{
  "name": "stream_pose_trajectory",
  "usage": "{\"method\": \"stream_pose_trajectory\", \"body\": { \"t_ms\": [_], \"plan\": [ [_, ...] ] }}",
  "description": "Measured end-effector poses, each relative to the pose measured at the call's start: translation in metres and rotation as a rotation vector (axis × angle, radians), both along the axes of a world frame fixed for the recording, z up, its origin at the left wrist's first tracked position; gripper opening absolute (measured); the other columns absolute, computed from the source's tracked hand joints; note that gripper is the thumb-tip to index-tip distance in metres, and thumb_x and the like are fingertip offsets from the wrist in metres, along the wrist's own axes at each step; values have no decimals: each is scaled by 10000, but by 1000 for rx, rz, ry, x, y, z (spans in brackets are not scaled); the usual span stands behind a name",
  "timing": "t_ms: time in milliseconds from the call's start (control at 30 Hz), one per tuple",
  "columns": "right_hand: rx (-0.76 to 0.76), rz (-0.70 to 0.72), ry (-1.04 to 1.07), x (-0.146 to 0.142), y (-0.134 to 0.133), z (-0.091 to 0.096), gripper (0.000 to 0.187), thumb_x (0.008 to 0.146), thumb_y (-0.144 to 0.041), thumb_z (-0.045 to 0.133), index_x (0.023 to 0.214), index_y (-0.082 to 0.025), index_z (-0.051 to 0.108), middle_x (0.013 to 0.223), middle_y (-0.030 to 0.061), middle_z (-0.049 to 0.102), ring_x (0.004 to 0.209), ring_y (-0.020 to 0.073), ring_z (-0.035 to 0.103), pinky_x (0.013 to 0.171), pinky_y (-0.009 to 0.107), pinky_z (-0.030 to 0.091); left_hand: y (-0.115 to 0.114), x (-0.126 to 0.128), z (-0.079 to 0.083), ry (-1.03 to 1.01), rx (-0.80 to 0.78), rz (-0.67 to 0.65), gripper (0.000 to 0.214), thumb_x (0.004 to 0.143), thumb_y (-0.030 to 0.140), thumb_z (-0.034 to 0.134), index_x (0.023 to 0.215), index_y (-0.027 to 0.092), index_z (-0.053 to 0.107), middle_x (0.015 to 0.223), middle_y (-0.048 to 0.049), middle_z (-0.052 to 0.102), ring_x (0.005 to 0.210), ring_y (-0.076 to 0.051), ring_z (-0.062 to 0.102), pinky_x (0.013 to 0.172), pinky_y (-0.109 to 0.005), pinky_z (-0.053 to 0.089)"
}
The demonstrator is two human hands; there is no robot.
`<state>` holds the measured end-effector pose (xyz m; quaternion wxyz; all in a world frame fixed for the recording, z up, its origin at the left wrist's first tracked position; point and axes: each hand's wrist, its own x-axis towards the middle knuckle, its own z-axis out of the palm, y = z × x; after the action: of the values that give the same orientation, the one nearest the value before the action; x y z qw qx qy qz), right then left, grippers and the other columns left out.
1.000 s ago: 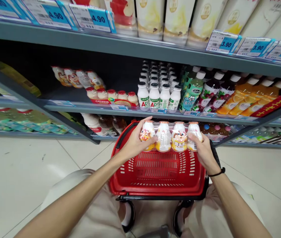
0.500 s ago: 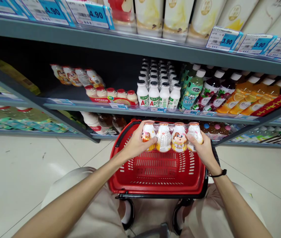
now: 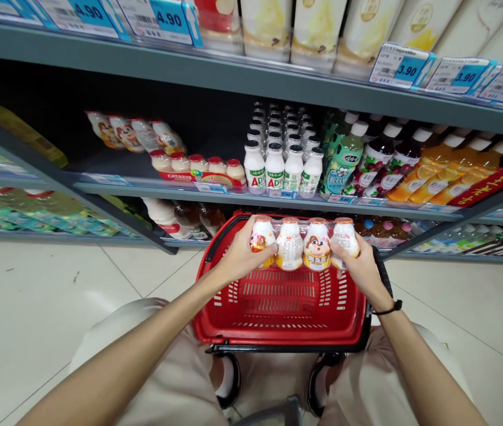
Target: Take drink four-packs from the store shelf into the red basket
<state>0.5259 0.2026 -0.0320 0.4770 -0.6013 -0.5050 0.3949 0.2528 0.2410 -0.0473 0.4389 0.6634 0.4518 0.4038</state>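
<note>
Both my hands grip a shrink-wrapped pack of small drink bottles [image 3: 290, 245], white and orange with a cartoon face on the front. My left hand [image 3: 243, 249] is closed round its left end, thumb across the front of the end bottle. At the other end my right hand [image 3: 361, 263] holds the last bottle, thumb on its front; a dark band circles that wrist. The pack is upright over the far part of a red shopping basket [image 3: 278, 337], whose slotted floor shows below. My fingers behind the pack are hidden.
The middle shelf [image 3: 167, 189] ahead carries a similar pack [image 3: 131, 133], red-capped bottles [image 3: 198, 170], white bottles [image 3: 273, 168], a green bottle [image 3: 342, 160] and orange juice bottles [image 3: 438, 168]. Cartons [image 3: 316, 29] stand above. My knees flank the basket.
The pack has shifted very slightly left, still held by both hands above the basket. The view has moved a little; nothing was let go.
</note>
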Motion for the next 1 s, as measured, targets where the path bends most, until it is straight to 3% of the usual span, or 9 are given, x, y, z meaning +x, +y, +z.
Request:
{"method": "stream_pose_trajectory", "body": {
  "t_ms": [133,367,467,633,767,900,1000],
  "plan": [
    [55,-21,-33,-4,-1,0,519,729,-542,793,1037,-153,638,875,55,694,680,144,593,577,249,526,3,-3,-4,12,-18,-6,548,789,419,703,1216,135,510,1029,-75,643,945,-226,618,850,-344,503],
    [-11,-11,95,-13,-5,1,520,743,-547,782,1027,-162,578,726,-11,626,451,107,508,369,228,422,11,-7,-7,-50,-52,-58,588,790,457,765,1241,162,528,1150,-85,653,1010,-229,640,882,-326,539],
    [11,-21,110,-15,-8,3,478,769,-532,771,1009,-167,577,748,-10,637,484,103,529,430,230,462,15,-9,-2,-26,-69,-70,600,795,500,757,1244,166,541,1179,-94,657,1015,-236,646,875,-335,549],
    [158,4,-40,-10,-13,9,419,777,-452,782,1038,-172,613,925,41,701,750,153,652,678,256,542,32,-14,-3,55,-79,-184,558,745,480,818,1144,147,616,1073,-82,677,935,-217,655,825,-325,556],
    [135,46,-263,-7,-23,9,492,766,-477,787,1137,-201,618,959,35,724,786,175,675,697,267,523,42,-9,-8,207,-25,-264,538,702,467,848,1098,150,667,1111,-97,697,1000,-237,656,944,-384,531],
    [97,150,-500,-11,-35,2,458,788,-483,763,1135,-228,607,989,15,723,816,176,676,708,266,471,32,15,-15,330,49,-427,596,686,456,860,1186,184,684,1197,-94,704,1110,-257,646,1042,-393,470],
    [43,262,-580,-9,-36,-6,442,800,-502,741,1112,-223,597,994,18,724,846,188,681,694,264,433,17,37,-29,381,-14,-554,659,661,458,871,1221,181,660,1111,-62,730,970,-237,675,888,-326,525]
  ]
}}
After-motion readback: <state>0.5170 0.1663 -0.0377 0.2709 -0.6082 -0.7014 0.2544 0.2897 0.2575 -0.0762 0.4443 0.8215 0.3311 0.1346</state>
